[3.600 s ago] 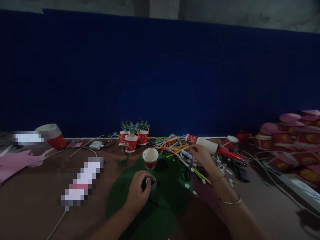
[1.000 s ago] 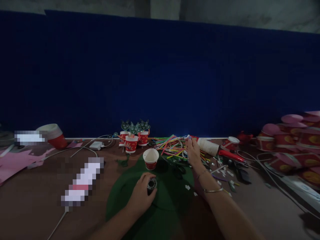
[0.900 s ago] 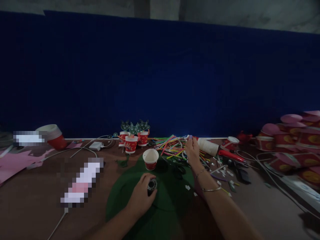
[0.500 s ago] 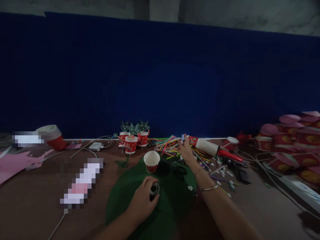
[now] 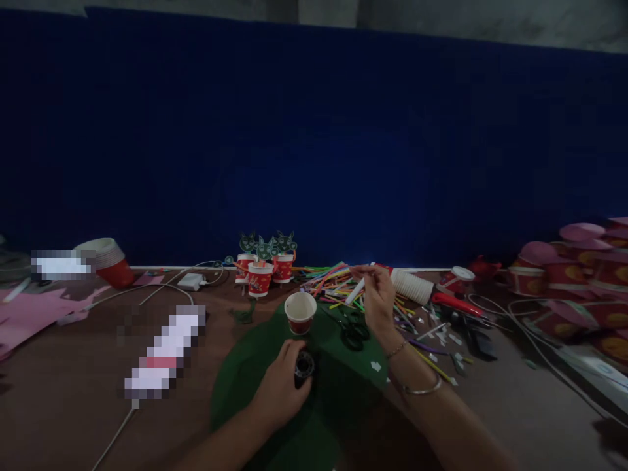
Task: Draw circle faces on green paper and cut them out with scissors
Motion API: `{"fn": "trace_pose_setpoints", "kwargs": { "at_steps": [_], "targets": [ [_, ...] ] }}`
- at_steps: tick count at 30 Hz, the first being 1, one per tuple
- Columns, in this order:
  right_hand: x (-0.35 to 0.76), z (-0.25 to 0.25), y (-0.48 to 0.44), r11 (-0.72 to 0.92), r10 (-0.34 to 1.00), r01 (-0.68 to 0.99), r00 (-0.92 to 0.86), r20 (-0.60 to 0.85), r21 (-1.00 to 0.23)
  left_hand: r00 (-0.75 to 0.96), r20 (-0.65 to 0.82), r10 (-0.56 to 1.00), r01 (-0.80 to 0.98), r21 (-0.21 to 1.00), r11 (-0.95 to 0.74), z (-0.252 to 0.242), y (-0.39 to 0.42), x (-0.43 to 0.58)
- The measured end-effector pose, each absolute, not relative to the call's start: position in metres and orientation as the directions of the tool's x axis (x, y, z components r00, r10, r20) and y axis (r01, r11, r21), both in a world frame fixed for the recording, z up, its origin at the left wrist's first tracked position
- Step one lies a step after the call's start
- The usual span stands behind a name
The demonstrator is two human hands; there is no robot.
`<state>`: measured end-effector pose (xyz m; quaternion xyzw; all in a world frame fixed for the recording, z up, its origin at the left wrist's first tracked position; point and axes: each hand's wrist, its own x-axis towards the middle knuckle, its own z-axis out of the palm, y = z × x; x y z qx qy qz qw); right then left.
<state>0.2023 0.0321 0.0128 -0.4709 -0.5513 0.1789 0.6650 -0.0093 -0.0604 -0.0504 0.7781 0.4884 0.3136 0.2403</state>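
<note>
My left hand (image 5: 280, 383) is closed around a dark round object (image 5: 305, 366) with a ringed hollow top, upright on the green mat (image 5: 343, 392). Above the pile of colourful pipe cleaners (image 5: 328, 282), my right hand (image 5: 379, 297) is raised with its fingers pinched. A slim white stick (image 5: 356, 292) slants down from those fingers; its upper end is hidden. Just beyond my left hand stands a red paper cup (image 5: 300, 320) with a white inside. Black-handled scissors (image 5: 354, 333) lie on the mat, left of my right wrist.
Three red cups (image 5: 260, 280) with green cat-like faces stand at the back. Nested cups (image 5: 412, 286) lie on their side at right, near a red-handled tool (image 5: 456, 304). Decorated cups (image 5: 549, 275) pile up far right. Cables and a white adapter (image 5: 191, 282) are at left.
My right hand has drawn back slightly to the right and turned, and the white stick now shows below its fingers. My left hand keeps its hold on the dark object. The view has tilted slightly.
</note>
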Motion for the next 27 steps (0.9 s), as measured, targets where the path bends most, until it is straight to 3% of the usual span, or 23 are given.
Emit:
{"fn": "trace_pose_setpoints", "kwargs": {
  "at_steps": [6, 11, 13, 17, 21, 27],
  "targets": [
    [0.177, -0.026, -0.004, 0.673, 0.73, 0.222, -0.045, 0.682, -0.705, 0.307, 0.325, 0.895, 0.638, 0.627, -0.447, -0.048, -0.062, -0.008],
    [0.18, -0.051, -0.012, 0.646, 0.763, 0.354, -0.276, 0.584, -0.677, 0.316, 0.344, 0.884, 0.694, 0.551, -0.463, -0.042, -0.064, -0.009],
    [0.185, -0.052, -0.012, 0.62, 0.784, 0.377, -0.26, 0.564, -0.688, 0.353, 0.352, 0.867, 0.747, 0.452, -0.488, -0.035, -0.07, -0.007],
    [0.191, -0.049, -0.016, 0.557, 0.827, 0.221, -0.053, 0.56, -0.801, 0.513, 0.338, 0.789, 0.817, 0.088, -0.569, -0.024, -0.093, 0.006],
    [0.188, -0.048, -0.022, 0.51, 0.86, 0.12, -0.082, 0.504, -0.851, 0.471, 0.301, 0.829, 0.882, -0.186, -0.433, -0.023, -0.113, 0.026],
    [0.182, -0.045, -0.034, 0.564, 0.82, 0.371, -0.351, 0.451, -0.737, 0.387, 0.189, 0.902, 0.905, -0.267, -0.332, -0.031, -0.116, 0.042]
  ]
}}
